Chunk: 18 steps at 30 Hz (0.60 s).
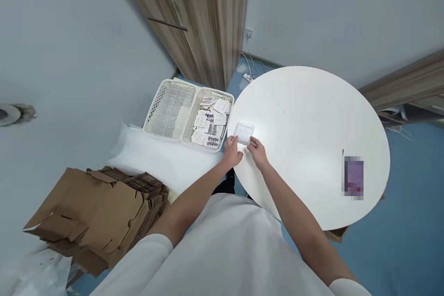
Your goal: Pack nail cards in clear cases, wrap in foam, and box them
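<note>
A small flat white, partly see-through packet (244, 132) lies at the left edge of the round white table (312, 115). My left hand (232, 153) is at its near left corner, fingers bent against the edge. At the near right corner, the fingers of my right hand (258, 152) are curled onto it. What is inside the packet is too pale to make out. Just left of my hands stands a white basket (222, 149) with many small printed cards (212, 120), some bearing rows of dark, coloured pieces.
A second white basket (151, 107) holds stacked clear plastic trays (169, 106). White foam sheets (166, 157) and a pile of flattened cardboard boxes (100, 212) lie to the left. A blurred purple object (354, 176) rests on the table's right. A wooden cabinet (197, 23) stands behind.
</note>
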Each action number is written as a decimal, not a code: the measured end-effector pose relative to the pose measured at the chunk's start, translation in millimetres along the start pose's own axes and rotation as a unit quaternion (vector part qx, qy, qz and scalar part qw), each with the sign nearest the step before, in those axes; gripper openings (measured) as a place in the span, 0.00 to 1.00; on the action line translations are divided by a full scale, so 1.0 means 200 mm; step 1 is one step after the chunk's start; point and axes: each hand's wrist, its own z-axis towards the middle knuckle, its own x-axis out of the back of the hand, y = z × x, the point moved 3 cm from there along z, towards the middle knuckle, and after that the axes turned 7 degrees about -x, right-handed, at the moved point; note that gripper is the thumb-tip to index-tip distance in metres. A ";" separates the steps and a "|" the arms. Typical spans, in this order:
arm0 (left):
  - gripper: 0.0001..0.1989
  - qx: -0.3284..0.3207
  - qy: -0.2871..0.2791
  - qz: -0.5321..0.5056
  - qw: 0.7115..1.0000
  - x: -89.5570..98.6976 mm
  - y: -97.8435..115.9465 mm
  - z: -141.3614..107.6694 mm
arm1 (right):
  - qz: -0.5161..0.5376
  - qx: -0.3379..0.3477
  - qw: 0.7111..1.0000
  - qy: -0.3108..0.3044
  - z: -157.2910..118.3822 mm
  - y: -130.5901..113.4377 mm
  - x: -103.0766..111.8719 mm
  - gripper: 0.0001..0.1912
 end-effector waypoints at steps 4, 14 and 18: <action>0.36 -0.016 -0.018 -0.020 1.000 0.01 -0.01 0.02 | -0.004 0.002 1.000 0.009 0.03 -0.03 -0.02 0.31; 0.38 -0.030 -0.023 -0.054 0.998 0.00 -0.02 0.00 | -0.032 0.006 0.999 0.009 0.01 -0.01 0.00 0.31; 0.37 -0.028 -0.008 -0.085 0.996 -0.01 -0.02 -0.02 | -0.045 -0.006 0.999 0.006 -0.03 0.02 0.04 0.33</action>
